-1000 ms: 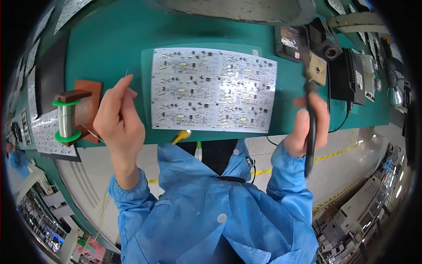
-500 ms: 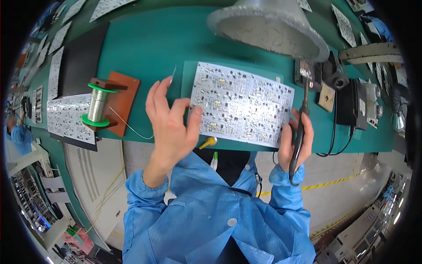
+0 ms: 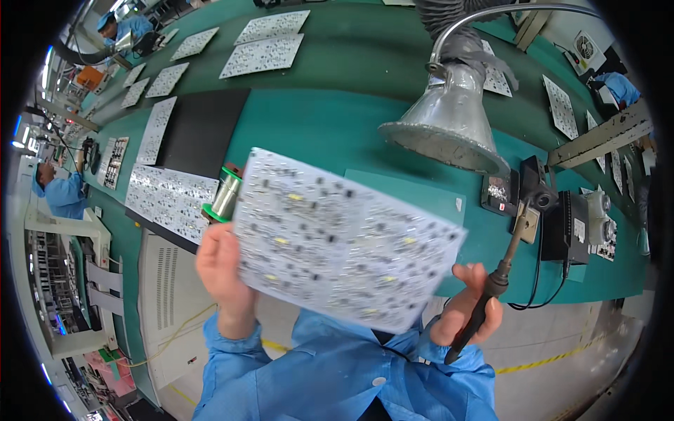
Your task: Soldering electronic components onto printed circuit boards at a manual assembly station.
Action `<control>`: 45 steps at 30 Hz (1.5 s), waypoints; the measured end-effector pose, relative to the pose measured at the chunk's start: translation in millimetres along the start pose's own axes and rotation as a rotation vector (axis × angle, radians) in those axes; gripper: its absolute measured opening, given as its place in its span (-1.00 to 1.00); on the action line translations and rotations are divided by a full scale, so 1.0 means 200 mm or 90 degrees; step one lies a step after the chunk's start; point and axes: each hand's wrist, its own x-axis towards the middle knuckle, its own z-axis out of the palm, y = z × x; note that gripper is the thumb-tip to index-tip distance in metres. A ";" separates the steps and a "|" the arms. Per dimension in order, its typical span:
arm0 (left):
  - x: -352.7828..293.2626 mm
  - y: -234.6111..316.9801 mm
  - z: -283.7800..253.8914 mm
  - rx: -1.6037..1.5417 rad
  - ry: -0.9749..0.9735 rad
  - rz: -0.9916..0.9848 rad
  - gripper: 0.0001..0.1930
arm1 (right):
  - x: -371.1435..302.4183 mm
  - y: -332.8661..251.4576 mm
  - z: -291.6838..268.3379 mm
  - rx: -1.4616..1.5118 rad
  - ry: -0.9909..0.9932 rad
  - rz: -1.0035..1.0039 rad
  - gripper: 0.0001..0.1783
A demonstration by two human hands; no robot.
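In the head view, a small black tray (image 3: 497,206) at right holds shiny silvery bits, and a spool (image 3: 226,196) carries silver wire. The left hand (image 3: 228,277) is closed on the left edge of the white circuit board (image 3: 337,242), which tilts across the table's near edge; the right hand (image 3: 455,319), curled round a soldering iron (image 3: 496,282), is beside the board's right edge, contact unclear. Green mat (image 3: 309,130) stretches from the board's far edge toward the metal hood (image 3: 453,119).
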 end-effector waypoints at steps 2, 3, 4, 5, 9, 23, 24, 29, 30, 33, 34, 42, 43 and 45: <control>0.11 0.04 -0.11 -0.044 -0.018 -0.037 -0.78 | 0.03 0.02 0.00 0.029 -0.007 -0.015 -0.38; 0.16 0.03 -0.16 -0.069 -0.001 -0.054 -0.77 | 0.02 0.03 -0.02 0.032 0.003 -0.020 -0.38; 0.21 0.04 -0.20 -0.094 0.016 -0.072 -0.75 | 0.00 0.04 -0.04 0.004 0.004 0.042 -0.40; 0.27 0.06 -0.24 -0.107 0.032 -0.113 -0.72 | -0.02 0.04 -0.07 -0.024 0.004 0.106 -0.42; 0.62 0.10 -0.33 -0.105 0.024 -0.076 -0.66 | -0.11 0.11 -0.15 -0.079 -0.036 0.197 -0.46; 1.51 -0.47 0.75 0.075 -0.040 -0.226 -0.60 | -0.21 0.19 -0.12 -0.102 -0.005 0.202 -0.47; 1.53 -0.49 0.78 0.070 -0.036 -0.227 -0.60 | -0.20 0.18 -0.12 -0.102 -0.010 0.199 -0.47; 1.54 -0.40 0.72 0.180 -0.118 -0.260 -0.37 | -0.19 0.18 -0.12 -0.127 -0.032 0.203 -0.48; 1.54 -0.35 0.69 0.218 -0.163 -0.218 -0.33 | -0.19 0.17 -0.12 -0.121 -0.042 0.203 -0.48; 1.56 -0.19 0.50 0.322 -0.135 -0.108 -0.40 | -0.19 0.15 -0.09 -0.109 -0.038 0.237 -0.48; 1.59 -0.16 0.41 0.383 -0.113 -0.067 -0.41 | -0.19 0.14 -0.08 -0.132 -0.012 0.249 -0.49; 1.73 -0.15 -0.96 0.890 0.246 0.027 -0.50 | -0.21 0.12 -0.07 -0.192 -0.055 0.238 -0.51; 1.68 -0.16 -1.09 0.940 0.296 -0.009 -0.50 | -0.22 0.11 -0.07 -0.223 -0.076 0.246 -0.51; 1.58 -0.17 -1.42 0.986 0.330 -0.128 -0.50 | -0.25 0.11 -0.07 -0.202 -0.093 0.259 -0.50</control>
